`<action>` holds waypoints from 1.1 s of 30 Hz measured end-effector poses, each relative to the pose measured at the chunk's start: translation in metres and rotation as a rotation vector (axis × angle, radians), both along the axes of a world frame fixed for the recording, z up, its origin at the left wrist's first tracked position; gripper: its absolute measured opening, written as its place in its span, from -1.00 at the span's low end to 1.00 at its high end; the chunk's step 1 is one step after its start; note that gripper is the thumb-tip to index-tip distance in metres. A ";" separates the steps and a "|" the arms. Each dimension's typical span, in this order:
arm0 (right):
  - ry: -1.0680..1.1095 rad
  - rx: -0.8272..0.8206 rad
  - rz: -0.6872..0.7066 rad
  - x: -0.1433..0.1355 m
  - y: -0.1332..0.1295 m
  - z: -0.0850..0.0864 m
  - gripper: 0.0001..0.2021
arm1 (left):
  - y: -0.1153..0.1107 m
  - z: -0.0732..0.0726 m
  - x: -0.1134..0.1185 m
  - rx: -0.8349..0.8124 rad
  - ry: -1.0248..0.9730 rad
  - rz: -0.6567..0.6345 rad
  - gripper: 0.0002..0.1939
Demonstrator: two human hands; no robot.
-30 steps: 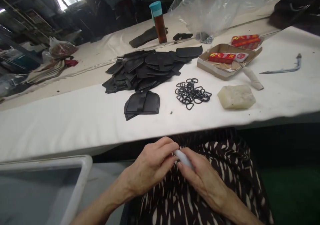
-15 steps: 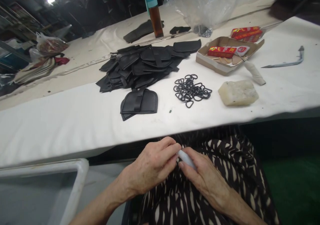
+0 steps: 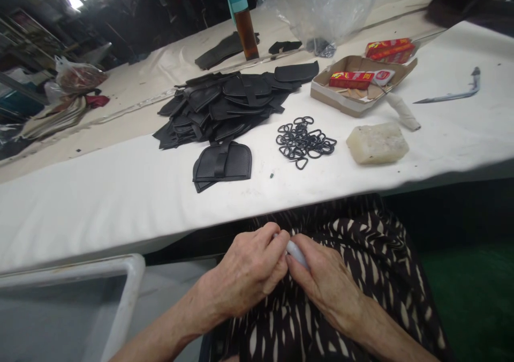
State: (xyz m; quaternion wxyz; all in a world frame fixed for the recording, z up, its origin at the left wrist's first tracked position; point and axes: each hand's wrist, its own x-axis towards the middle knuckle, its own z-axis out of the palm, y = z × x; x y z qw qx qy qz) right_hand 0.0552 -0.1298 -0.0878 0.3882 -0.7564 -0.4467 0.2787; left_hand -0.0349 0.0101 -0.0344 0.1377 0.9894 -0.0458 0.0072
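Over the lap, my right hand (image 3: 329, 271) is wrapped round a smooth pale grey object (image 3: 297, 254), which looks like a handle. My left hand (image 3: 252, 265) is closed at its far end, fingers pressed together and touching my right hand; what its fingertips pinch is hidden. Beyond them on the table lie two black leather pieces with a strap (image 3: 223, 163), one partly over the other. A heap of similar black pieces (image 3: 233, 102) lies behind. Black D-rings (image 3: 307, 142) sit in a loose pile to the right of these.
A whitish block (image 3: 377, 143), an open cardboard box (image 3: 341, 104) with red packets and a curved metal tool (image 3: 450, 97) lie on the right. A bottle (image 3: 246, 27) stands behind the heap. A white-rimmed bin (image 3: 134, 276) is at the lower left.
My left hand has closed a little further over the far end of the pale object. Both hands stay together over the lap. The view has shifted slightly.
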 end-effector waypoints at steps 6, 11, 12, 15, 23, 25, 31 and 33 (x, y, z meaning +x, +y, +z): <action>-0.073 -0.005 -0.030 -0.003 -0.001 0.000 -0.82 | -0.006 -0.005 0.001 0.030 -0.118 0.028 -0.80; -0.128 0.008 -0.036 -0.002 -0.002 0.001 -0.82 | -0.009 -0.004 0.002 0.035 -0.190 0.014 -0.79; -0.142 0.013 -0.037 -0.002 -0.002 0.002 -0.82 | -0.009 -0.004 0.002 0.030 -0.201 0.013 -0.79; -0.186 0.016 -0.040 -0.002 -0.001 0.002 -0.82 | -0.009 -0.004 0.001 0.021 -0.205 0.026 -0.80; -0.275 -0.032 -0.054 -0.007 -0.003 0.005 -0.84 | -0.012 -0.004 -0.002 -0.004 -0.170 0.077 -0.79; -0.281 -0.033 -0.063 -0.008 -0.003 0.005 -0.84 | -0.013 -0.004 -0.002 -0.010 -0.166 0.079 -0.80; -0.195 -0.013 -0.090 -0.008 -0.004 0.003 -0.81 | -0.012 -0.002 -0.002 -0.075 -0.133 0.111 -0.80; -0.160 0.012 -0.079 -0.008 -0.005 0.003 -0.81 | -0.009 0.001 -0.002 -0.177 -0.112 0.117 -0.79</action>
